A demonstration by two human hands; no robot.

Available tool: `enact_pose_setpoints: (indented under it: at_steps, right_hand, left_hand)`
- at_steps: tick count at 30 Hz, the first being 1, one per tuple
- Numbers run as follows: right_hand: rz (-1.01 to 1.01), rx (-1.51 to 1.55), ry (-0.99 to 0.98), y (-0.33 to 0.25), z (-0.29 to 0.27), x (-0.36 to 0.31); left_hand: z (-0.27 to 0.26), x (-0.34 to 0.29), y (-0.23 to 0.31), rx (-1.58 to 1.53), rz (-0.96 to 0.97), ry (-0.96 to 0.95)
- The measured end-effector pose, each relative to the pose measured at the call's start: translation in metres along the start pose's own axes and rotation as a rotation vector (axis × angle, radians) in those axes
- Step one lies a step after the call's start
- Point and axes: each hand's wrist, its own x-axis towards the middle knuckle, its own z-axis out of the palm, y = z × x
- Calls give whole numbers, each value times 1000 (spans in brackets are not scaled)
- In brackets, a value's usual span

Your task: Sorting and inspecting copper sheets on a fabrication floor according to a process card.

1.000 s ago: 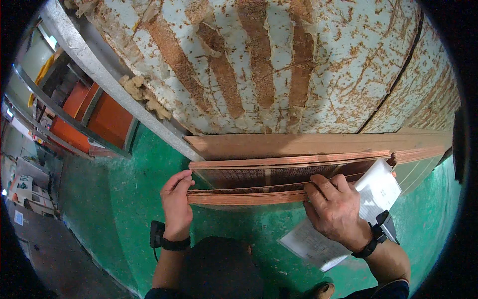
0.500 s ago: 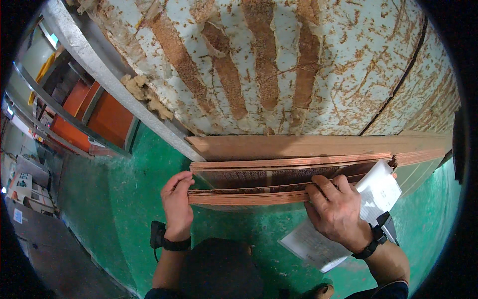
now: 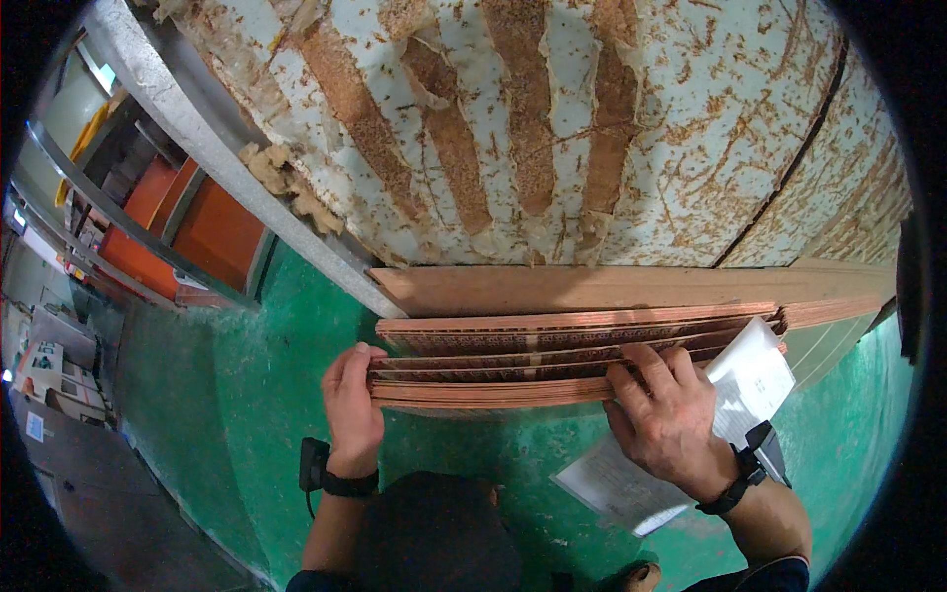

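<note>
A row of thin copper-edged circuit board panels (image 3: 493,393) stands on edge, leaning in a near bundle and a far bundle. Between the bundles a few single panels (image 3: 454,363) stand apart, their dark patterned faces showing. At the row's left end my left hand (image 3: 353,409) is closed, fingertips pinching the edge of a panel. My right hand (image 3: 666,414) curls its fingers over the top edges of the near bundle, thumb on the near side. White printed paper (image 3: 755,370) shows beside and beneath my right hand; whether that hand grips it is hidden.
Behind the panels rises a worn board (image 3: 681,138) with torn, pale and brown surface, above a brown strip (image 3: 552,291). A grey metal post (image 3: 247,158) slants at left, near an orange cart (image 3: 212,237). The floor (image 3: 227,414) is green.
One or more panels have tipped apart from the near bundle toward the far one, so more gaps show between them. My left fingers have shifted slightly along the edge. My right hand stays put.
</note>
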Motion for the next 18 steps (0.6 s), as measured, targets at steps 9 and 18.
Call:
enact_pose_setpoints:
  at_steps: [9,18]
  right_hand:
    - [-64,-9,64,3,6,-2]
    - [24,-25,-15,0,2,-1]
  left_hand:
    - [-6,5,-3,147,113,-140]
    - [4,7,4,35,15,-108]
